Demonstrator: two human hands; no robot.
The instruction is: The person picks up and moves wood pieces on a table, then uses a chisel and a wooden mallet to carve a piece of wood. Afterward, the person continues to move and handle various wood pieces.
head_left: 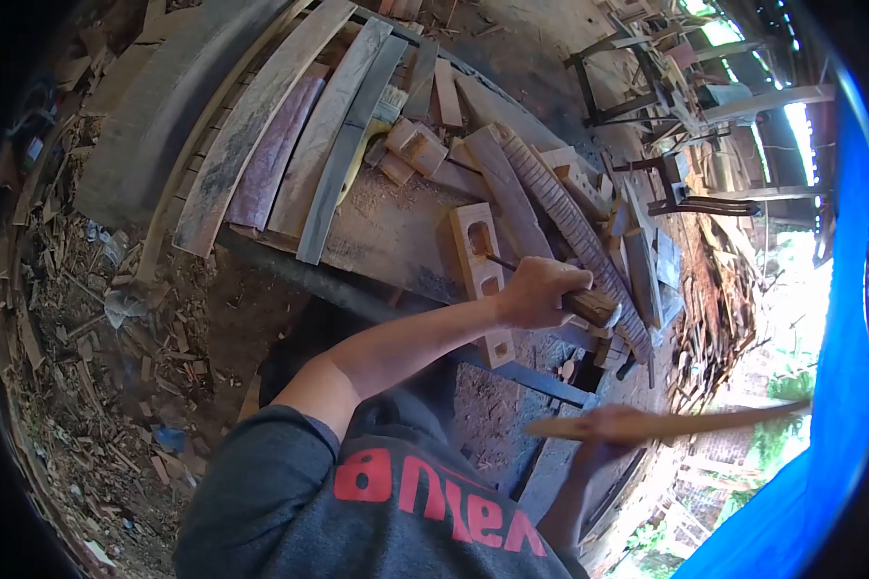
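My left hand (541, 289) is closed around a chisel (594, 307), its wooden handle end sticking out to the right. The chisel's thin blade points left into the upper hole of a pale wooden block (481, 267). Several rounded holes run along this block, which lies at the bench edge, partly hidden under my left forearm. Lower right, my right hand (613, 427) grips a long wooden stick (705, 423), held apart from the chisel. Both the hand and the stick are smeared by motion.
Long boards (261, 125) lie side by side on the workbench (396, 227), with a paintbrush (388, 103) and wood offcuts (417, 147) nearby. A ridged wooden strip (579, 232) and more pieces are piled right. Wood scraps cover the floor (154, 357); a blue tarp (840, 289) hangs at right.
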